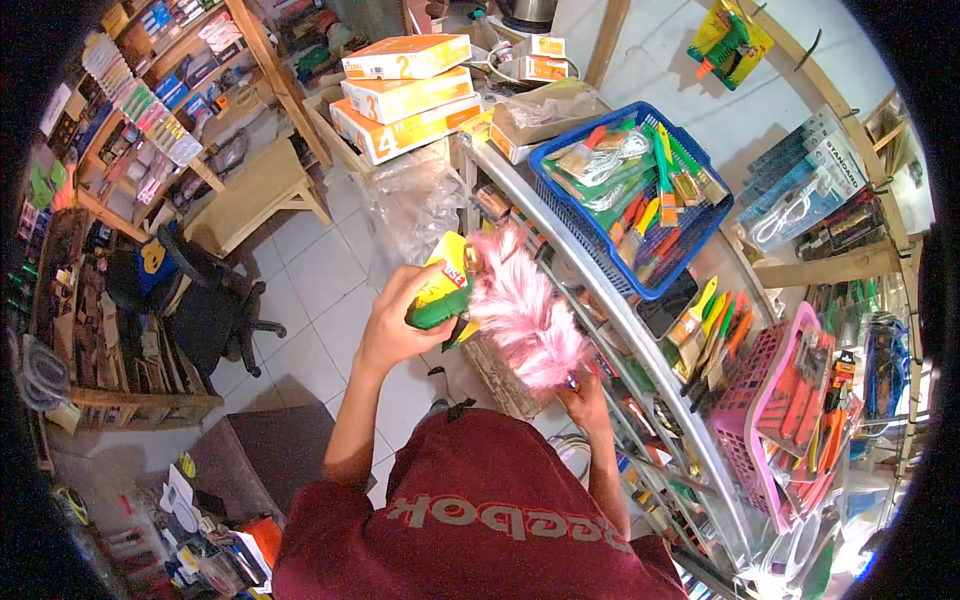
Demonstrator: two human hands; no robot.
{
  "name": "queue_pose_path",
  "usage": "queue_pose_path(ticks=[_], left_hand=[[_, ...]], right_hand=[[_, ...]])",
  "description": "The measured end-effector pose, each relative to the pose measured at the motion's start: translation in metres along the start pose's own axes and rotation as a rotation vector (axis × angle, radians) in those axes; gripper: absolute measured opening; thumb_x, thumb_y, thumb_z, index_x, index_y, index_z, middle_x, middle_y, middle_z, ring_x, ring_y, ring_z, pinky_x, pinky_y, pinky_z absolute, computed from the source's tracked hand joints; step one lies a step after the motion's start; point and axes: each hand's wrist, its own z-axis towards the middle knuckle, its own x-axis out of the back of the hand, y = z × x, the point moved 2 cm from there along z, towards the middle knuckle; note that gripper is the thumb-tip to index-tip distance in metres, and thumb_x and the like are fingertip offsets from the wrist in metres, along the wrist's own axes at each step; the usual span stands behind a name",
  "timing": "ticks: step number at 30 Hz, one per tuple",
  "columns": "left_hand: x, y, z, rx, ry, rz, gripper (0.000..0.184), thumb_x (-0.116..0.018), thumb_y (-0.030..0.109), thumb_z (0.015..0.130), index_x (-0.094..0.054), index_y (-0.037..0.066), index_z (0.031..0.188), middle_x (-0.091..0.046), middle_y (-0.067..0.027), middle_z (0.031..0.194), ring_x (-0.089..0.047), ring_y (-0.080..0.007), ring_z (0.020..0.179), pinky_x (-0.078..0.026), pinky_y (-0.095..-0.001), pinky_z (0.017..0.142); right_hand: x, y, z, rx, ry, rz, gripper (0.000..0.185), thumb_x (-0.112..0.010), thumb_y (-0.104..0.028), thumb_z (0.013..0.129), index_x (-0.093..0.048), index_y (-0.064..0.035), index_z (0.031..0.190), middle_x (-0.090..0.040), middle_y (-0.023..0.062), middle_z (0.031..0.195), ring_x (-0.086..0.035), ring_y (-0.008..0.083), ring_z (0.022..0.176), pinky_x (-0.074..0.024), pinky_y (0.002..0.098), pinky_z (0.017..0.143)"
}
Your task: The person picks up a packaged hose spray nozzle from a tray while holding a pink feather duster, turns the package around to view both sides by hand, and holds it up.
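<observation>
A long counter with a silvery metal edge (pixel 603 290) slants from twelve o'clock to nearly five. On it sit a blue rectangular plastic basket (pixel 563 228) at two, yellow- and green-handled paintbrushes (pixel 692 330) at three and a pink lattice-sided plastic basket (pixel 742 425) toward four. Pale floor tiles (pixel 330 270) carry a black wheeled chair (pixel 215 305) at nine.

Count, as I log it from the head view:
- Hands: two, one left hand (pixel 392 312), one right hand (pixel 584 396).
- Pink fluffy duster (pixel 532 318): one.
- Yellow-and-green pack (pixel 440 292): one.
- Stacked orange-and-white boxes (pixel 407 100): three.
- Baskets: two, one blue basket (pixel 588 236), one pink basket (pixel 745 432).
- Wheeled chair (pixel 215 312): one.
- Wooden bench (pixel 256 198): one.
- Yellow card (pixel 755 48) hung on the wall: one.
- Brushes (pixel 668 180) in the blue basket: several; overlapping, so I cannot give an exact figure.
</observation>
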Motion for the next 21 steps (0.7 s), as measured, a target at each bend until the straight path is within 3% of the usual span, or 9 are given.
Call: queue_pose_path(ticks=[2, 8, 9, 13, 18, 21], left_hand=[[0.008, 0.005, 0.006, -0.012, -0.075, 0.006, 0.066, -0.076, 0.007, 0.058, -0.052, 0.005, 0.12, -0.056, -0.0126, 0.095, -0.058, -0.0273, 0.083, -0.047, -0.0324, 0.073], [0.031, 0.013, 0.023, -0.002, -0.462, 0.011, 0.067, -0.076, 0.011, 0.057, -0.053, 0.004, 0.119, -0.057, -0.0127, 0.099, -0.058, -0.0267, 0.088, -0.047, -0.0343, 0.077], [0.034, 0.015, 0.026, -0.013, -0.501, 0.023, 0.069, -0.076, 0.012, 0.056, -0.051, 0.004, 0.12, -0.057, -0.0126, 0.1, -0.058, -0.0273, 0.089, -0.046, -0.0348, 0.078], [0.039, 0.02, 0.032, -0.03, -0.58, -0.018, 0.081, -0.077, 0.016, 0.056, -0.04, 0.007, 0.128, -0.057, -0.0131, 0.103, -0.058, -0.0296, 0.093, -0.046, -0.0364, 0.081], [0.045, 0.032, 0.036, 0.015, -0.701, -0.035, 0.091, -0.076, 0.014, 0.056, -0.028, 0.011, 0.133, -0.058, -0.0166, 0.106, -0.058, -0.0346, 0.094, -0.047, -0.0387, 0.078], [0.052, 0.034, 0.045, 0.018, -0.754, -0.049, 0.093, -0.076, 0.013, 0.055, -0.027, 0.012, 0.134, -0.059, -0.0176, 0.103, -0.058, -0.0354, 0.093, -0.046, -0.0387, 0.079]], right_hand=[[-0.007, 0.036, -0.003, -0.061, 0.055, -0.008, 0.026, -0.064, -0.007, 0.065, -0.063, -0.0008, 0.091, -0.063, 0.0154, 0.079, -0.057, 0.0203, 0.071, -0.0441, 0.0336, 0.066], [0.034, 0.011, 0.002, -0.003, -0.336, 0.095, 0.042, -0.061, -0.003, 0.069, -0.057, -0.0033, 0.11, -0.057, 0.0112, 0.114, -0.054, 0.0203, 0.104, -0.041, 0.0326, 0.09], [0.044, -0.008, 0.0, 0.032, -0.263, -0.022, 0.041, -0.061, -0.003, 0.069, -0.058, -0.0032, 0.109, -0.058, 0.0107, 0.114, -0.054, 0.021, 0.103, -0.0418, 0.0345, 0.089], [0.038, -0.003, 0.004, 0.202, -0.078, 0.14, 0.028, -0.06, -0.016, 0.074, -0.062, -0.0043, 0.1, -0.063, 0.0188, 0.093, -0.062, 0.0322, 0.088, -0.0461, 0.04, 0.077], [0.058, -0.039, -0.001, 0.041, -0.295, -0.171, 0.03, -0.062, -0.015, 0.071, -0.063, -0.0061, 0.1, -0.064, 0.019, 0.093, -0.063, 0.0311, 0.085, -0.0473, 0.0392, 0.075], [0.06, -0.051, -0.005, 0.132, -0.274, -0.116, 0.028, -0.064, -0.015, 0.069, -0.065, -0.0066, 0.096, -0.064, 0.0183, 0.091, -0.063, 0.0315, 0.081, -0.0479, 0.0385, 0.073]])
